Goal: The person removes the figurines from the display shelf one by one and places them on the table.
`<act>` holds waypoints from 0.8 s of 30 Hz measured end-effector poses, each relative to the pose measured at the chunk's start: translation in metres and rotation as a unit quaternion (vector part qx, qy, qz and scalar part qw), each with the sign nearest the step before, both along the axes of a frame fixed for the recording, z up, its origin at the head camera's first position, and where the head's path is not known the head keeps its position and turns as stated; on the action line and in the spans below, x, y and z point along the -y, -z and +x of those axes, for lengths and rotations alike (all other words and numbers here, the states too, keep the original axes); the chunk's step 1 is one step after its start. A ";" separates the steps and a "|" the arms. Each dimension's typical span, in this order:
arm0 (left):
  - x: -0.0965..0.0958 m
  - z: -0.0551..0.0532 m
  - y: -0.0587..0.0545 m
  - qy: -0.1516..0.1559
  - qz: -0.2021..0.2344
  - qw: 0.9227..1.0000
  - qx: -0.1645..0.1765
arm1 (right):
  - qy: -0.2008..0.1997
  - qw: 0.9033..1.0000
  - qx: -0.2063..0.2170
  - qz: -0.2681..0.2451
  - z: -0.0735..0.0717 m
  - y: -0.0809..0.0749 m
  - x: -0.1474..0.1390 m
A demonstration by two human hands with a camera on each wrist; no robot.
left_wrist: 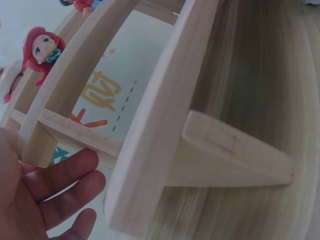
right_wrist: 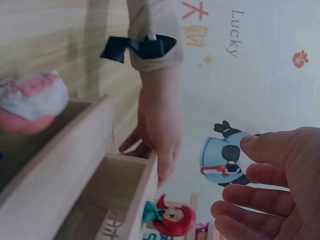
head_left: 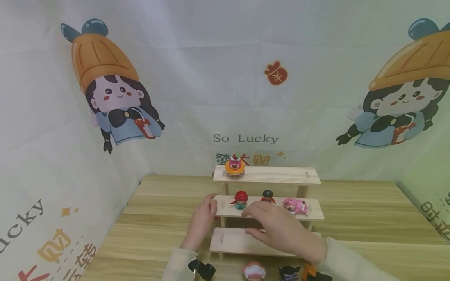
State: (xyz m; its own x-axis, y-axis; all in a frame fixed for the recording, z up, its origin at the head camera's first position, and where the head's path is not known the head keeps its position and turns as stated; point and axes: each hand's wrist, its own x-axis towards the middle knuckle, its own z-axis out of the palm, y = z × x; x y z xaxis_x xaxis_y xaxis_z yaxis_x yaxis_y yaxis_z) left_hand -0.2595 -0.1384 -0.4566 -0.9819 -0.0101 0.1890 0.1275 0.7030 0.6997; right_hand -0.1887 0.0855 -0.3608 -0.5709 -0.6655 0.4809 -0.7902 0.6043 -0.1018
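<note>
A tiered wooden display stand (head_left: 267,175) is on the table. My left hand (head_left: 202,222) grips the left end of its middle shelf (left_wrist: 37,150), fingers under the board in the left wrist view. Over the front of that shelf hovers my right hand (head_left: 281,226), fingers loosely bent and nothing in them. A red-haired figurine (head_left: 241,198) stands left on the middle shelf. Behind the right fingers is a dark-capped figurine (head_left: 268,195), partly hidden. To its right lies a pink bear figurine (head_left: 299,205). The top shelf carries a bear figurine with an orange ring (head_left: 234,167).
The lowest shelf (head_left: 230,240) lies under my right hand. Before the stand, at the bottom edge, are a pink-and-white figurine (head_left: 254,271), a dark horned figurine (head_left: 289,272) and an orange-and-black thing (head_left: 309,270). A printed cloth backdrop (head_left: 197,89) rises behind the wood-grain table (head_left: 151,218).
</note>
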 end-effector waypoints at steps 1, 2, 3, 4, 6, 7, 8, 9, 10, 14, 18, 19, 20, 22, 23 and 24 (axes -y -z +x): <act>0.000 0.000 0.000 -0.001 0.000 1.000 -0.001 | 0.000 1.000 -0.004 -0.006 -0.003 -0.002 0.000; 0.000 0.000 0.000 -0.001 0.001 1.000 0.000 | 0.002 1.000 -0.007 -0.011 -0.006 -0.005 0.000; 0.000 0.000 0.000 -0.001 0.001 1.000 0.000 | 0.002 1.000 -0.006 -0.016 -0.009 -0.007 0.001; 0.000 0.001 0.000 -0.002 0.002 1.000 -0.001 | 0.002 1.000 -0.003 -0.020 -0.012 -0.009 0.002; 0.001 0.001 0.000 -0.004 0.004 1.000 0.000 | -0.001 1.000 0.003 -0.029 -0.018 -0.013 0.004; 0.001 0.001 0.000 -0.005 0.005 1.000 -0.001 | -0.003 0.999 0.008 -0.035 -0.021 -0.015 0.005; 0.001 0.001 0.000 -0.004 0.006 1.000 -0.003 | -0.004 0.999 0.011 -0.039 -0.025 -0.017 0.007; 0.001 0.001 0.000 -0.005 0.006 1.000 -0.005 | -0.007 0.999 0.013 -0.043 -0.028 -0.019 0.008; 0.001 0.001 0.000 -0.005 0.007 1.000 -0.005 | -0.005 0.999 0.011 -0.044 -0.031 -0.022 0.009; 0.001 0.002 0.000 -0.005 0.008 1.000 -0.010 | 0.023 0.999 -0.001 -0.042 -0.044 -0.030 0.013; 0.001 0.002 0.000 -0.008 0.009 1.000 -0.010 | 0.064 0.997 0.005 -0.036 -0.055 -0.039 0.015; 0.000 0.002 0.000 -0.007 0.009 1.000 -0.010 | 0.073 0.997 0.013 -0.037 -0.058 -0.041 0.015; 0.000 0.002 0.000 -0.007 0.009 1.000 -0.009 | 0.079 0.996 0.019 -0.039 -0.061 -0.043 0.016; 0.000 0.002 -0.001 -0.007 0.007 1.000 -0.012 | 0.090 0.995 0.034 -0.040 -0.067 -0.046 0.016; 0.000 0.002 -0.001 -0.008 0.005 1.000 -0.012 | 0.096 0.994 0.041 -0.040 -0.071 -0.048 0.016; 0.000 0.002 -0.001 -0.008 0.004 1.000 -0.013 | 0.099 0.993 0.048 -0.041 -0.073 -0.049 0.017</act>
State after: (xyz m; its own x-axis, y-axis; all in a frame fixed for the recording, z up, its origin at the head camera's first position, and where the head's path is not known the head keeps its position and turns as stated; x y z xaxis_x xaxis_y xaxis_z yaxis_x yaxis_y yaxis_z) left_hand -0.2575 -0.1382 -0.4555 -0.9764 -0.0276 0.2140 0.1340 0.6997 0.7018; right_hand -0.2620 0.0685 -0.3116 -0.7327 -0.4962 0.4658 -0.6408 0.7336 -0.2263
